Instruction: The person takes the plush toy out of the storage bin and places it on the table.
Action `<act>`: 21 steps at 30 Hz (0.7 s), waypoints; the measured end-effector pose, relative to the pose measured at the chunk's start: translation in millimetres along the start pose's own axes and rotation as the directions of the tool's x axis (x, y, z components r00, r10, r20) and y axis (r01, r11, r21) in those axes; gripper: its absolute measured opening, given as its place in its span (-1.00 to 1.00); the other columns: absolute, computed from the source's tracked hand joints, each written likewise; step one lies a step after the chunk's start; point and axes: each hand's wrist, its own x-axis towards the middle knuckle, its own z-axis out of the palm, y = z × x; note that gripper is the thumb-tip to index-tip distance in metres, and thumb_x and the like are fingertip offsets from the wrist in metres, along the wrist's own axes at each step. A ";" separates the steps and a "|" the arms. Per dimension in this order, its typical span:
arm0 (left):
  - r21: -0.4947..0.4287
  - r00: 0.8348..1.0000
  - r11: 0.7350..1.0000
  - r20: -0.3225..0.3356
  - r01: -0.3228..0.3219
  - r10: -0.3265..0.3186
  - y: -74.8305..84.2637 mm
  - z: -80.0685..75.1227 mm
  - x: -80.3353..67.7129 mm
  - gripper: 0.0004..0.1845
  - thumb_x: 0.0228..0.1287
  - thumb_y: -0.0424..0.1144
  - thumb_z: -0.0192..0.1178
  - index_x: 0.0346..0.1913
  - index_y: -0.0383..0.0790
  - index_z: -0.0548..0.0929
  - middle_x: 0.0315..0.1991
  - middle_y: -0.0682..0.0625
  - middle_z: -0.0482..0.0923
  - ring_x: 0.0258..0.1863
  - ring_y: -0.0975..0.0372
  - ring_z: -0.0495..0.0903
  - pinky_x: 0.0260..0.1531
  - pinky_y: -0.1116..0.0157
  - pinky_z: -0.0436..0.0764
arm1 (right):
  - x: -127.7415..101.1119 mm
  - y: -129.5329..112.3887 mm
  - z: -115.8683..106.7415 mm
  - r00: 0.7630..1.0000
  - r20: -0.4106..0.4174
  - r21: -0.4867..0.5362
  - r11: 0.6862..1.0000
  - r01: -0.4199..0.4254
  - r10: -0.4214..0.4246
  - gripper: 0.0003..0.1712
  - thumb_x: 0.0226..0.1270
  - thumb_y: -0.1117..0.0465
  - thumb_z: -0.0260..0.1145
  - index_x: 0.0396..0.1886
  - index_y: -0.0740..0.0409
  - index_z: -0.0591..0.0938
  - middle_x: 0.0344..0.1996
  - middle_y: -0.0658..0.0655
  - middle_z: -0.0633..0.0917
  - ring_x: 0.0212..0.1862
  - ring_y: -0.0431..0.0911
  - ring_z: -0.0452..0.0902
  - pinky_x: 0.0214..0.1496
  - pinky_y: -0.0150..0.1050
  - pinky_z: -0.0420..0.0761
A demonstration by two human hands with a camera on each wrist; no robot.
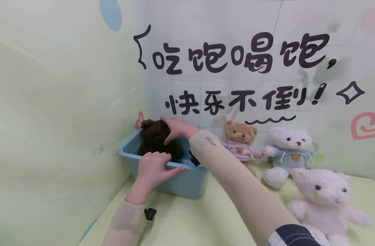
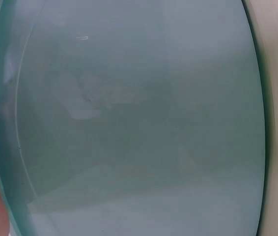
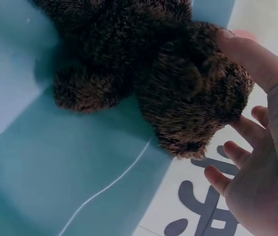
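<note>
A dark brown teddy bear [image 1: 156, 133] sits inside a blue plastic tub [image 1: 182, 182], its head above the rim. My right hand [image 1: 179, 130] reaches over the tub, thumb and fingers spread about the bear's head. In the right wrist view, the thumb [image 3: 252, 54] touches the brown fur and the index fingertip lies at the head's other side, with the remaining fingers apart from it. My left hand [image 1: 153, 169] grips the tub's near rim, its fingers over the edge and its thumb along the outer side. The tub's smooth wall [image 2: 144, 123] fills most of the left wrist view.
Right of the tub, a tan bear in a pink hoodie [image 1: 241, 141] and a white bear in a blue hoodie [image 1: 293, 150] sit against the lettered wall [image 1: 224, 20]. A pale pink bear [image 1: 325, 201] sits nearer, beside my right forearm, on the light table [image 1: 187, 222].
</note>
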 end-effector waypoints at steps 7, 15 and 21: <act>0.002 1.000 1.000 -0.013 -0.002 0.002 -1.8 -1.3 0.3 -0.26 0.05 0.64 -0.22 -0.71 0.00 0.20 -0.77 0.14 0.06 -0.76 0.28 0.10 -0.66 0.30 0.11 | 0.2 4.5 8.5 1.000 -0.004 -0.123 0.992 0.019 -0.020 0.06 0.01 -0.06 0.55 0.48 -0.09 0.21 0.31 0.13 0.30 0.25 0.03 0.21 0.26 0.04 0.32; -0.004 1.000 1.000 -0.008 -0.007 0.007 -1.8 0.1 0.3 -0.27 0.07 0.62 -0.21 -0.70 0.00 0.23 -0.76 0.15 0.08 -0.74 0.28 0.13 -0.65 0.31 0.13 | -0.3 6.7 23.5 0.995 -0.012 -0.055 0.994 0.097 -0.098 0.19 -0.04 -0.07 0.57 0.51 -0.15 0.07 0.42 0.13 0.20 0.36 0.02 0.15 0.34 0.02 0.24; -0.009 1.000 1.000 -0.024 -0.021 0.021 0.1 1.2 0.7 -0.26 0.08 0.63 -0.25 -0.71 0.00 0.22 -0.76 0.15 0.07 -0.75 0.28 0.13 -0.66 0.31 0.13 | -0.6 7.6 32.6 0.996 -0.048 -0.157 0.985 0.069 -0.077 0.33 -0.06 -0.25 0.51 0.55 -0.38 -0.18 0.45 0.21 0.10 0.41 0.11 0.08 0.32 0.23 0.14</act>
